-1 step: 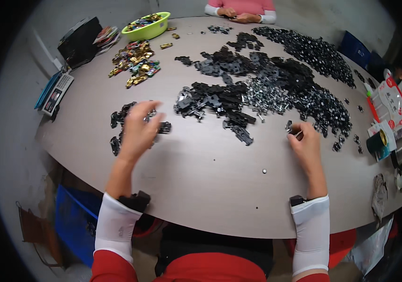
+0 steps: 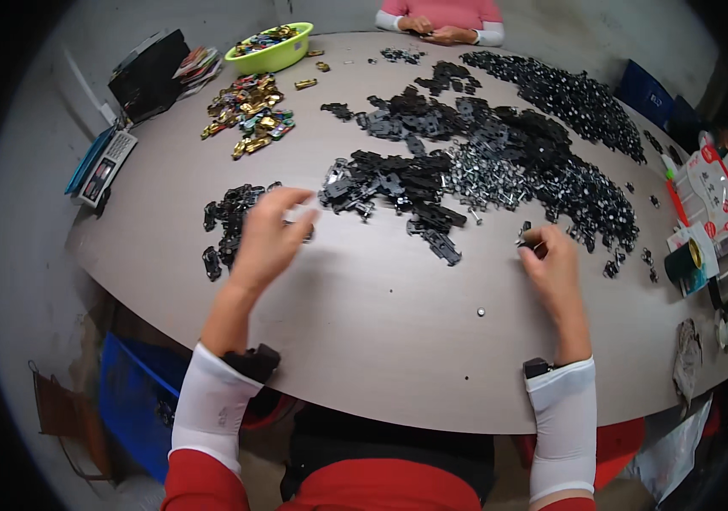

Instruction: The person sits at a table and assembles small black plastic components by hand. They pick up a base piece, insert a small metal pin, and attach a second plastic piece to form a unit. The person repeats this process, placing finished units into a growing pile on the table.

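Observation:
My left hand [image 2: 266, 238] hovers with fingers spread over a small heap of black plastic parts [image 2: 223, 223] at the table's left; it looks slightly blurred and holds nothing I can see. My right hand [image 2: 553, 266] rests on the grey table [image 2: 381, 324], its fingertips pinched on a small black part [image 2: 530, 244]. Between and beyond the hands lies a larger spread of black flat parts [image 2: 398, 183]. Next to it is a patch of silvery screws [image 2: 487, 183]. A dense black pile [image 2: 568, 98] lies farther back right.
A green bowl [image 2: 275, 51] and several gold and coloured pieces [image 2: 249, 115] sit far left, near a small scale [image 2: 100, 166] and a black case [image 2: 147, 77]. Another person in pink sleeves [image 2: 441, 21] works opposite. Boxes and a tape roll [image 2: 705, 213] crowd the right edge. One loose screw [image 2: 481, 312] lies near me.

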Action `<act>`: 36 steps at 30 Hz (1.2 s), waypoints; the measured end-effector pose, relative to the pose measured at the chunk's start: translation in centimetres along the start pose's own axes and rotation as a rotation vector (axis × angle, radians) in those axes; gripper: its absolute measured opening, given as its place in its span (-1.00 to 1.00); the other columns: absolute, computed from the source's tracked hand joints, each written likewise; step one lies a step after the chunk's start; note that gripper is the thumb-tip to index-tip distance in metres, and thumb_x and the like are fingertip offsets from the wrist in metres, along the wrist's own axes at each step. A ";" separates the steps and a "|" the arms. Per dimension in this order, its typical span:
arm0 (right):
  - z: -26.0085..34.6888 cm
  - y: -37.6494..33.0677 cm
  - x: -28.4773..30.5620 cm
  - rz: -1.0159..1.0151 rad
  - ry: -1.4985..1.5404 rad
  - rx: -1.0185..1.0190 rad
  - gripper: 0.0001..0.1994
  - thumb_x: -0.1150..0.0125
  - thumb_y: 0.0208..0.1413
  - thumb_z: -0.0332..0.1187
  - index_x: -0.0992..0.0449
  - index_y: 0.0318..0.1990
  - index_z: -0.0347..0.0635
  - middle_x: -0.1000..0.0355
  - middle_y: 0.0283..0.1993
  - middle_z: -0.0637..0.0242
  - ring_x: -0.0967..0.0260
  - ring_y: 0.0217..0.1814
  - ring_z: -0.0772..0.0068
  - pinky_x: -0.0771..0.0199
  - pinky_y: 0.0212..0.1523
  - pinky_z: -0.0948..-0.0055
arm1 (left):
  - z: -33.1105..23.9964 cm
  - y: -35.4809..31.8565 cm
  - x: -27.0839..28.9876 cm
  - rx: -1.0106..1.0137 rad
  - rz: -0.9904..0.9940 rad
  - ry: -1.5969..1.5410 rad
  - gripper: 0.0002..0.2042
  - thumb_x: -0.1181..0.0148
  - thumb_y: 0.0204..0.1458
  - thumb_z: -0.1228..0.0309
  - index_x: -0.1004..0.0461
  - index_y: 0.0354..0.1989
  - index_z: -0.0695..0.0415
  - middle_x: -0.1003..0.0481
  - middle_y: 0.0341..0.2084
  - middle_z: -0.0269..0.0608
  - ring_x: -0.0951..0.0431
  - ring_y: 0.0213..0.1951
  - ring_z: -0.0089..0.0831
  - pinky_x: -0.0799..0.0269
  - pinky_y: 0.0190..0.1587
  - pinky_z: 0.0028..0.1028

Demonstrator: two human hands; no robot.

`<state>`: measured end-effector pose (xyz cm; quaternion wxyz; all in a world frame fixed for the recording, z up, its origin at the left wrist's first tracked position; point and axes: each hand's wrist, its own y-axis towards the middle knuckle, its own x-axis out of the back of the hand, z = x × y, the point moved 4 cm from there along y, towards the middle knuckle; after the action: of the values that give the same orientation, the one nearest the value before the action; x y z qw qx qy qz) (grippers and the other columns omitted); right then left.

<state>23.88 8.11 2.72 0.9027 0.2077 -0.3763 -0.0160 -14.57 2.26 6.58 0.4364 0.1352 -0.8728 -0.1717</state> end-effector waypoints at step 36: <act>2.6 -0.9 -0.7 0.060 0.056 -0.007 -0.87 -0.32 -0.07 -0.47 -0.51 -0.37 -0.30 -0.49 -0.38 0.18 -0.46 -0.41 0.26 -0.47 -0.34 0.33 | -9.5 0.9 -12.9 0.128 0.411 -0.556 -0.91 -0.25 0.06 0.51 -0.48 -0.29 0.19 -0.52 -0.43 -0.35 -0.52 -0.38 -0.51 -0.44 -0.35 -0.45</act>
<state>21.74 6.47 3.50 0.9136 0.1938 -0.3570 0.0155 0.51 6.28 3.01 0.1983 -0.0680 -0.9762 -0.0554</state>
